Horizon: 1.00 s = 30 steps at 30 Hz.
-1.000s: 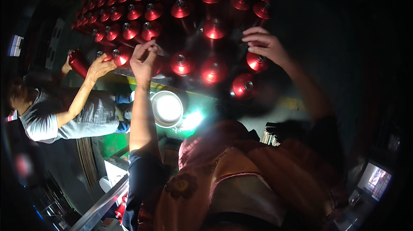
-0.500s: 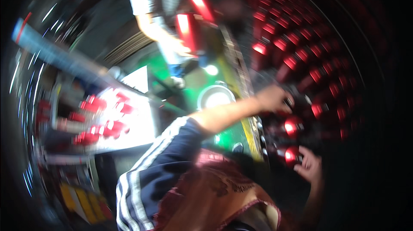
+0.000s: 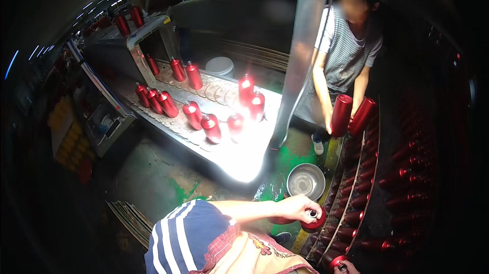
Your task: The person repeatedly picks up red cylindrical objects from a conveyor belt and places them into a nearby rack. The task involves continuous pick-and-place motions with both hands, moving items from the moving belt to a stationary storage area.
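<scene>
My left hand (image 3: 301,207) is closed around the neck of a red metal bottle (image 3: 315,224), held in front of my apron near the steel basin. More red shows under my left forearm; what it belongs to is hidden. Low at the right, my right hand (image 3: 348,268) is closed at the neck of a second red metal bottle (image 3: 332,259), partly cut off by the picture's edge. Rows of red bottles (image 3: 362,186) fill the racks beside my hands. Opposite me, a co-worker holds two red bottles (image 3: 342,113), one in each hand.
A brightly lit conveyor table (image 3: 224,101) with several upright red bottles (image 3: 194,76) stands ahead to the left. A metal post (image 3: 303,44) rises at its end. A steel basin (image 3: 306,181) is on the green floor, and a white bucket (image 3: 220,66) stands behind the conveyor.
My view has swung left, so the conveyor and co-worker show more fully. My left hand has come back from the rack with a bottle. My right hand now appears lower, with its bottle.
</scene>
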{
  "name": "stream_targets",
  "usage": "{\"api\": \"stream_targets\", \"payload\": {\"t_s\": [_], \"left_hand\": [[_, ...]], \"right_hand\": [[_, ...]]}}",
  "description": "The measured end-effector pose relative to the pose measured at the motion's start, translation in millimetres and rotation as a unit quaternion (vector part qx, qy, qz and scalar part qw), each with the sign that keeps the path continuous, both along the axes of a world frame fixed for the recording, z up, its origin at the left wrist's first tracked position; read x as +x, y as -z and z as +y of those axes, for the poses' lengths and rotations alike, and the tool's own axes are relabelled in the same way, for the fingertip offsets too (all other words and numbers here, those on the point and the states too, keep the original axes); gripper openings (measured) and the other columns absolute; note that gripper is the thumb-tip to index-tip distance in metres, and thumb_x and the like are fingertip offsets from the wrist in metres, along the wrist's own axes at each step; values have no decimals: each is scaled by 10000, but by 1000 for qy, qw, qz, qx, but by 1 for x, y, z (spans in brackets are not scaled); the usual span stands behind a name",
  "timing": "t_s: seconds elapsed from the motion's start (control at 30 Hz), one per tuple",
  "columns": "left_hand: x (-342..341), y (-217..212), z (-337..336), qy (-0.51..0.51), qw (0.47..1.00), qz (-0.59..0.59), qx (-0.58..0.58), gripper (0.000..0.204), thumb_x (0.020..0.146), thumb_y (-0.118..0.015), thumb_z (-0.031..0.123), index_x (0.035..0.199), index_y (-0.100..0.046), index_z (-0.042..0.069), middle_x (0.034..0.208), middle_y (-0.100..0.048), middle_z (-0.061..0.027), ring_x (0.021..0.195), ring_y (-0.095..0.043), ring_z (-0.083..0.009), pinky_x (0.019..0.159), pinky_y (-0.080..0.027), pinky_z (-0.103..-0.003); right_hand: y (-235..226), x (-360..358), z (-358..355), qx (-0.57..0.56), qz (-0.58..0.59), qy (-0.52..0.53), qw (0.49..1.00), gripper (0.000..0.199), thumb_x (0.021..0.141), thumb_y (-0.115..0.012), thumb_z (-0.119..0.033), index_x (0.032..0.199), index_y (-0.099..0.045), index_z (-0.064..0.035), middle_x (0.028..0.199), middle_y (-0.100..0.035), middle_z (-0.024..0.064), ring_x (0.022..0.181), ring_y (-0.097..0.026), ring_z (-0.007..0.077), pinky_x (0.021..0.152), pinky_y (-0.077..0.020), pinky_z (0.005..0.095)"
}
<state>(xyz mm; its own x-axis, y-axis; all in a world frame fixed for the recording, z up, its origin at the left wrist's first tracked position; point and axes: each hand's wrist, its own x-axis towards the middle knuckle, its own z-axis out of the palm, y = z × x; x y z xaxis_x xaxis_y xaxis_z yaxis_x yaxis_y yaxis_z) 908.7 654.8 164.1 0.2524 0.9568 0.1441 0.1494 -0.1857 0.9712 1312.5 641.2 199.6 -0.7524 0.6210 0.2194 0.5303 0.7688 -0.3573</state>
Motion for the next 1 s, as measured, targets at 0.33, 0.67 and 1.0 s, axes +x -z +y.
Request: {"api": "stream_targets", "payload": {"t_s": [0.33,0.67,1.0], "left_hand": [[-232,18,-234,-394,908,49,-131,274,785,-773,137,1057,-749,120,873,-728,-45,758,-613,-47,734,-517,-243],[-336,25,-375,-718,684,-121,-34,162,817,-778,30,968,-717,41,655,-574,71,510,-436,25,442,-296,-172],[-417,37,-446,-799,566,-162,-125,155,836,-730,-16,988,-699,0,603,-552,41,448,-427,-10,399,-287,-202]], "right_hand": [[20,-352,-15,-328,67,-121,935,294,716,-821,-30,998,-741,-4,824,-707,23,703,-588,46,649,-494,216],[10,-640,-69,-419,-48,-427,800,309,791,-816,-173,1080,-745,-90,801,-705,15,635,-528,36,621,-479,228],[30,-769,-125,-435,-35,-544,717,351,829,-773,-181,1168,-711,-112,869,-708,13,733,-568,45,722,-496,229]]}}
